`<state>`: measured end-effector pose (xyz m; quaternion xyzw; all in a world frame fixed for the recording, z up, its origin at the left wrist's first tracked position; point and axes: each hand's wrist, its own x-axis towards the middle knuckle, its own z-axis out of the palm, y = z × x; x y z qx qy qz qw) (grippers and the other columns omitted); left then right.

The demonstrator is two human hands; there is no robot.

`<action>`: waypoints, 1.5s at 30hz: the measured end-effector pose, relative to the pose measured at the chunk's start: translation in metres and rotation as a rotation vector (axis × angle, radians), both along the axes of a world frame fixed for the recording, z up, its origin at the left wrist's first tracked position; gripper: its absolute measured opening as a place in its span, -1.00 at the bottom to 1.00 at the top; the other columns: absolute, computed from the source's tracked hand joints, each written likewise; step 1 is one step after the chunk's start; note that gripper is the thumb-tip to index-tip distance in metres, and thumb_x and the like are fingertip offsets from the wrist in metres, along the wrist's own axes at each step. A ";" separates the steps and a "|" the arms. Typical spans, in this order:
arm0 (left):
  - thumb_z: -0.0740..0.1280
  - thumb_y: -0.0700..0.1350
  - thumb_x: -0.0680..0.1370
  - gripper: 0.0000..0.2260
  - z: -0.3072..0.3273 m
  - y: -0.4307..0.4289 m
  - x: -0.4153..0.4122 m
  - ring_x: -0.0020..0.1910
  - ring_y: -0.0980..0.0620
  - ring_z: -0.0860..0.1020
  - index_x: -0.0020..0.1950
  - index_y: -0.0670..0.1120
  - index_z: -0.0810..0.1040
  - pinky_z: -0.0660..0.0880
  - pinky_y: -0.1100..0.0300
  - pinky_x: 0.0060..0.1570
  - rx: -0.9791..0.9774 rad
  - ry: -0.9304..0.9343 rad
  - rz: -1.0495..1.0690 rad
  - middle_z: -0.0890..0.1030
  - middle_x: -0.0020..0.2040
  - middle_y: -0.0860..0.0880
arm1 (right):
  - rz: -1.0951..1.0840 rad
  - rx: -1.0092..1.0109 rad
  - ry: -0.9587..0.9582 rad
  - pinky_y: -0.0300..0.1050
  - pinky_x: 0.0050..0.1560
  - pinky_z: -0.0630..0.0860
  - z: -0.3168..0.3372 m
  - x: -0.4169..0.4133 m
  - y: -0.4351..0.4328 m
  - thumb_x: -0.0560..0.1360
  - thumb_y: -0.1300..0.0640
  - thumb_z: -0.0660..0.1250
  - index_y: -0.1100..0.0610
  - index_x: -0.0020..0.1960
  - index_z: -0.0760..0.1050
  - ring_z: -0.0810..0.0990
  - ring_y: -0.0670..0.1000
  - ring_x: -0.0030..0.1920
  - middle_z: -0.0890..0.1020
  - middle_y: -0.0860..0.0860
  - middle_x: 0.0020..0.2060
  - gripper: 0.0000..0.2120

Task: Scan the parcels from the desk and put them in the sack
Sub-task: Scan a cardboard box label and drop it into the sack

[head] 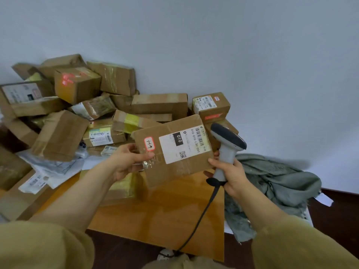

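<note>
left hand (126,160) pinches parcel (174,150) left edge; right hand (231,175) grips scanner (227,146).

A plain pale blue-grey wall (213,45) fills the upper half, evenly lit. Against it stands a desk (165,210) whose glossy orange-brown wooden top catches a soft sheen. To the right of the desk and below its near edge, the floor (340,220) is dark brown.
</note>
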<state>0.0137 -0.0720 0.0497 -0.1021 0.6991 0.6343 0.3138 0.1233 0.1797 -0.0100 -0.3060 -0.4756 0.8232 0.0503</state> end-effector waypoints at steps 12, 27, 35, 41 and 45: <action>0.38 -0.13 0.52 -0.60 0.069 -0.013 -0.019 -0.18 0.25 0.48 0.30 0.15 0.39 0.41 0.43 -0.30 -0.293 0.310 -0.307 0.50 0.07 0.18 | 0.185 0.164 0.106 0.08 -0.11 0.64 0.034 -0.013 -0.007 0.35 0.36 0.47 0.18 -0.06 0.47 0.63 0.10 -0.06 0.59 0.10 -0.10 -0.75; 0.60 -0.16 0.23 -0.50 0.039 -0.014 -0.025 0.02 -0.14 0.62 0.09 -0.11 0.49 0.55 -0.15 0.07 -0.283 0.305 -0.135 0.64 0.03 -0.11 | 0.206 0.191 0.235 -0.12 -0.33 0.49 0.093 0.004 -0.013 0.51 0.17 0.34 0.16 0.01 0.42 0.45 0.03 -0.39 0.49 0.09 -0.36 -0.87; 0.53 -0.23 0.36 -0.55 0.030 0.004 -0.018 -0.12 0.05 0.57 0.17 -0.15 0.44 0.50 0.17 -0.25 -0.155 0.372 0.062 0.59 -0.04 -0.02 | 0.348 0.200 0.230 -0.16 -0.48 0.40 0.116 0.019 -0.031 0.46 0.26 0.37 0.24 0.04 0.48 0.37 -0.01 -0.51 0.44 0.08 -0.42 -0.82; 0.55 -0.20 0.35 -0.46 0.022 0.006 -0.021 0.02 -0.06 0.59 0.26 -0.21 0.42 0.52 0.17 -0.21 -0.149 0.382 0.115 0.60 0.11 -0.11 | 0.292 0.283 0.169 -0.16 -0.47 0.39 0.120 0.024 -0.043 0.40 0.29 0.46 0.24 -0.11 0.50 0.35 0.00 -0.54 0.42 0.08 -0.48 -0.86; 0.56 -0.17 0.33 -0.42 0.018 0.004 -0.024 0.03 -0.06 0.60 0.28 -0.19 0.41 0.56 0.11 -0.14 -0.152 0.385 0.131 0.60 0.12 -0.10 | 0.281 0.299 0.169 -0.16 -0.47 0.42 0.123 0.028 -0.047 0.42 0.31 0.44 0.21 -0.14 0.50 0.36 0.01 -0.53 0.43 0.08 -0.49 -0.88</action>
